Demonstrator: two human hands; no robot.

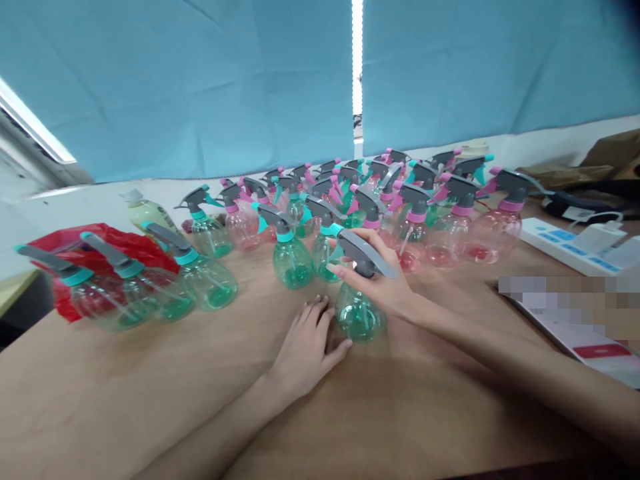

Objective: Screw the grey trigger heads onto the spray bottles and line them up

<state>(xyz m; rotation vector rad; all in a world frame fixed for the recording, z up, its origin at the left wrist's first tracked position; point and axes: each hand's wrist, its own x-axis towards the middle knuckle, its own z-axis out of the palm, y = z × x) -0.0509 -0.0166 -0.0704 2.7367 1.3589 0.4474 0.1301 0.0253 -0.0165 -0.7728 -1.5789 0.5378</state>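
Observation:
My right hand (pixel 383 277) grips the neck of a green spray bottle (pixel 359 317), thumb and fingers round it just below the grey trigger head. The bottle is roughly upright over the wooden table (pixel 210 393). Close by its left side, my left hand (pixel 307 343) lies on the tabletop with fingers spread, holding nothing. Behind them stand another green spray bottle (pixel 293 263) and a crowd of pink and green ones, among them a pink spray bottle (pixel 445 243). Several green spray bottles (pixel 213 283) with teal collars form a group on the left.
A red plastic bag (pixel 65 293) sits behind the left bottles, near a pale yellow-green bottle (pixel 150 217). On the right are a white power strip (pixel 555 243) with plugs and a flat white box (pixel 575 340). A blue curtain (pixel 225 87) hangs behind the table.

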